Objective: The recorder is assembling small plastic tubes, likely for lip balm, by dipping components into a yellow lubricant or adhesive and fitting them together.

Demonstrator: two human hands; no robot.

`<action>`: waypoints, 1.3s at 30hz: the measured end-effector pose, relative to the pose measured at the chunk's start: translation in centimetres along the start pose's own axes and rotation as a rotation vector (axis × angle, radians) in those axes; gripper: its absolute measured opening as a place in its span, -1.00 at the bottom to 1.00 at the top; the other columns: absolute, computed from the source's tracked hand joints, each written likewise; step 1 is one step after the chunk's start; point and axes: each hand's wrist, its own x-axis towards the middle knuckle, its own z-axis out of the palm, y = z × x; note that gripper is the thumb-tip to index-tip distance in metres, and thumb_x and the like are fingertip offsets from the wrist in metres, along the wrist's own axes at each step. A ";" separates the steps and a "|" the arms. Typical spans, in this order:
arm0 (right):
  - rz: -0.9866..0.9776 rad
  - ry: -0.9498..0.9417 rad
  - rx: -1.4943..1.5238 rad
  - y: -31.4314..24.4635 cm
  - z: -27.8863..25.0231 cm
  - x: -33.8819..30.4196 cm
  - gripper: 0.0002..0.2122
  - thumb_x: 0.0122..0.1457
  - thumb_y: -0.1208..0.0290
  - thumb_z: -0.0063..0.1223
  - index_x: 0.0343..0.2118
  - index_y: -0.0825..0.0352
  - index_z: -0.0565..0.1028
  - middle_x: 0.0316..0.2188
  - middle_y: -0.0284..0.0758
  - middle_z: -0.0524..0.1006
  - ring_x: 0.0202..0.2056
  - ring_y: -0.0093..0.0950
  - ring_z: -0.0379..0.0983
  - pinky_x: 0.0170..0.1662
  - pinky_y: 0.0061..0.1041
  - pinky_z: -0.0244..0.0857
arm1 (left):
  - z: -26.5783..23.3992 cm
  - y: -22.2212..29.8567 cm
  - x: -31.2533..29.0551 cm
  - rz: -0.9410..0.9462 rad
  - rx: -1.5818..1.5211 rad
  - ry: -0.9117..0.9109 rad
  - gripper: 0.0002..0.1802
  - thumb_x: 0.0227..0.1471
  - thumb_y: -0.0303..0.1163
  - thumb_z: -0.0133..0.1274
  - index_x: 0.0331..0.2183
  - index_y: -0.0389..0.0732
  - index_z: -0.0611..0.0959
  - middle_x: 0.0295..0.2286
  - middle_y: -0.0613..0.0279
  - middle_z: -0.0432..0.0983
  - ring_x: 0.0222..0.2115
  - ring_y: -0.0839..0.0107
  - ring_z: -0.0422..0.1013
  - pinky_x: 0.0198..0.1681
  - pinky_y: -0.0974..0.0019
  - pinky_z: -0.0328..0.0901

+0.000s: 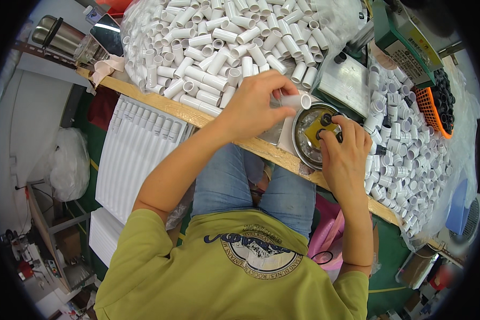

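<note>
My left hand [258, 104] is closed around a short white plastic tube [303, 101], whose open end points right above the bowl's rim. Below it on the bench is a round metal bowl [297, 140] with a yellow sponge-like block [310, 131] inside. Small black round parts [326, 119] sit at the block. My right hand [349, 149] reaches into the bowl from the right, its fingertips curled at a small black part [340, 136]. The fingers partly hide that part and the grip on it.
Loose white tubes [218, 58] are heaped behind; shorter printed ones [394, 138] lie to the right. A metal-topped block [344, 82] stands behind the bowl, an orange basket [429, 112] of black parts at far right. A wooden edge [272, 152] fronts the bench; a white tray of tubes [136, 154] sits lower left.
</note>
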 end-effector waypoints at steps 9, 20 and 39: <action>0.367 0.376 1.042 0.2 -0.7 -0.8 -0.88 0.07 0.58 0.04 -0.31 0.43 0.48 -0.21 -0.21 0.44 -0.16 -0.39 0.36 -0.05 -0.50 0.20 | 1.6 2.8 -1.5 0.060 -0.296 -0.055 -0.63 -0.26 -0.55 0.25 -0.27 -0.24 0.62 -0.41 0.27 0.43 -0.40 0.46 0.36 -0.33 0.42 0.27; 0.503 0.182 0.456 7.4 -2.4 0.4 -0.77 -0.02 0.48 0.18 -0.28 0.40 0.50 -0.40 -0.28 0.49 -0.38 -0.43 0.41 -0.29 -0.49 0.28 | 3.3 3.7 -2.0 0.164 -0.151 -0.029 -0.64 -0.15 -0.55 0.17 -0.20 -0.28 0.58 -0.40 0.17 0.42 -0.44 0.37 0.36 -0.37 0.39 0.26; 0.041 0.332 0.123 7.8 -2.2 2.8 -0.55 -0.21 0.68 0.07 -0.13 0.35 0.38 -0.34 -0.23 0.43 -0.31 -0.27 0.38 -0.24 -0.38 0.27 | 5.3 4.5 4.1 -0.169 -0.529 -0.037 -0.76 -0.09 -0.49 0.18 -0.30 -0.35 0.60 -0.48 0.24 0.53 -0.49 0.54 0.44 -0.39 0.50 0.32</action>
